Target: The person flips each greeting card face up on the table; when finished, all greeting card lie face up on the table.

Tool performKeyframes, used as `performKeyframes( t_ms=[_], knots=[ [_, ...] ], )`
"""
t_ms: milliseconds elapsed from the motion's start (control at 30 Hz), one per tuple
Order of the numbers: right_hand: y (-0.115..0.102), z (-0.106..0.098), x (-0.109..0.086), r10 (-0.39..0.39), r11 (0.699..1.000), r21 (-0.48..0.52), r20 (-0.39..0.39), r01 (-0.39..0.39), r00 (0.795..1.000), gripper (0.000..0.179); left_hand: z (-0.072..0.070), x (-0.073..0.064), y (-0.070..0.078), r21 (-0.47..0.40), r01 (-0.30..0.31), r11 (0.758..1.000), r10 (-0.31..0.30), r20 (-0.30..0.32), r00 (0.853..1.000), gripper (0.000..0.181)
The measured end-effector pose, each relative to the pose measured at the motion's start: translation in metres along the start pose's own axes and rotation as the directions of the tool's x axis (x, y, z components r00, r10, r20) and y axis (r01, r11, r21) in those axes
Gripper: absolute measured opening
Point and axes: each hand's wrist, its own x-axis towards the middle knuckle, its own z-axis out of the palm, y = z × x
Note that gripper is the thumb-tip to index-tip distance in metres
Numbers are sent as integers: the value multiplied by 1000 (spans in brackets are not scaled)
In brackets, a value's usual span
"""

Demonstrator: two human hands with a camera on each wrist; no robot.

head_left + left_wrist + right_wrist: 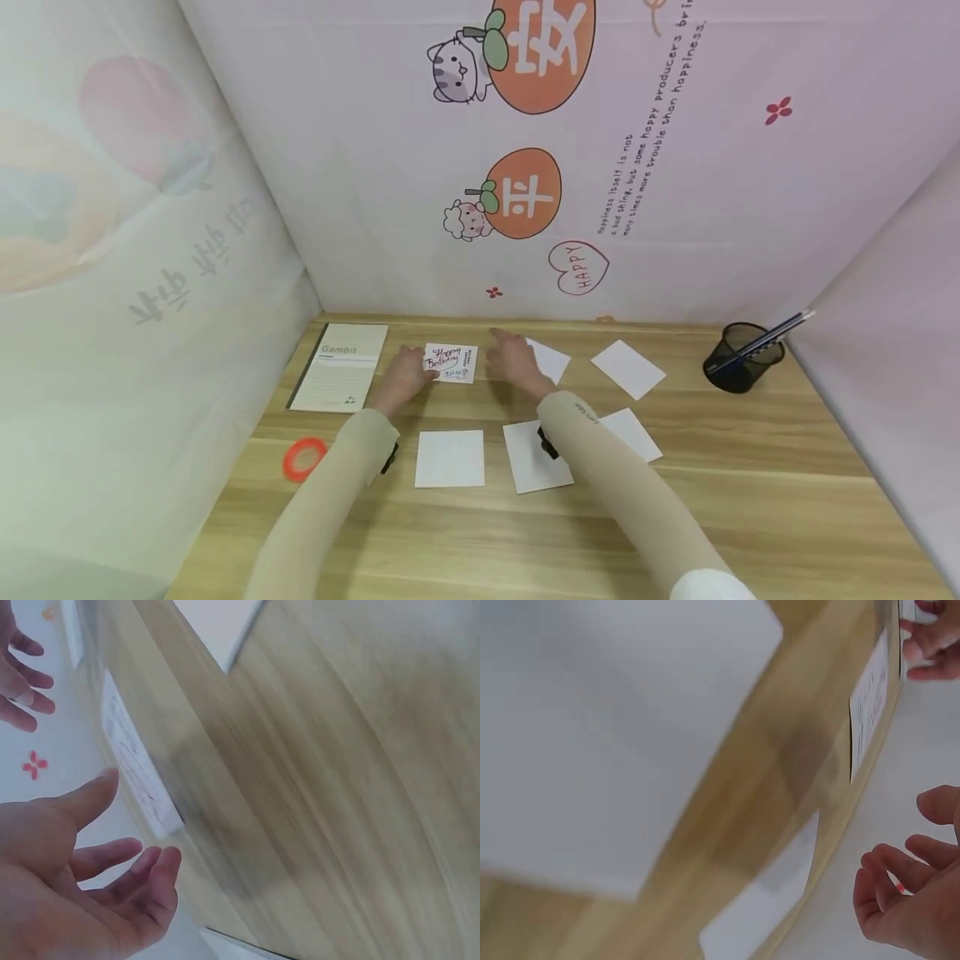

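Observation:
A white card with "Happy Birthday" lettering [458, 357] lies flat on the wooden table, between the two hands. My left hand [402, 382] hovers at its left edge, thumb apart from the loosely bent fingers. In the left wrist view nothing sits between that thumb and the fingers [169, 881]. To the card's right, my right hand [516, 364] is held over the table with its fingers loosely spread, holding nothing. A blank white card [551, 360] shows partly from behind it. The lettered card [869, 705] also appears in the right wrist view.
More blank white cards [450, 458] lie in front and to the right, one partly under the right forearm. A notebook [341, 371] and an orange-red tape roll [288, 460] lie at left. A black mesh pen cup [731, 379] stands at right. Printed cloth [390, 208] walls the back.

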Motion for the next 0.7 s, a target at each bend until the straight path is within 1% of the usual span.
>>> performKeyframes(
  t_ms=[100,167,233,300,333,433,500,567,633,700],
  knots=[
    [16,-19,1,38,999,9,-31,-38,999,49,4,-3,14,13,-57,998,58,-23,998,47],
    [29,-27,0,57,998,-2,-51,-57,997,48,9,-4,27,16,-92,996,92,-16,996,48],
    [43,-31,0,70,997,-30,-68,-72,995,46,15,-4,41,22,-127,992,127,-4,992,49],
    [57,-33,-2,81,994,-64,-69,-86,994,46,23,-4,55,26,-157,987,157,11,988,51],
    [63,-34,-4,92,992,-79,-64,-97,994,46,28,-4,62,32,-170,985,169,17,985,52],
    [78,-35,-10,131,985,-108,-37,-135,991,47,45,-5,79,14,-218,976,218,23,976,56],
    [85,-35,-15,163,979,-122,-20,-164,986,47,55,-7,89,-6,-251,968,251,32,967,58],
    [91,-35,-18,184,974,-130,-11,-184,983,47,63,-10,97,-30,-271,962,272,52,961,58],
    [93,-34,-21,190,974,-127,-8,-189,982,47,69,-13,105,-20,-280,960,281,68,957,56],
    [92,-35,-22,183,976,-116,-15,-184,983,47,73,-14,111,-5,-280,960,279,70,958,53]
  ],
)
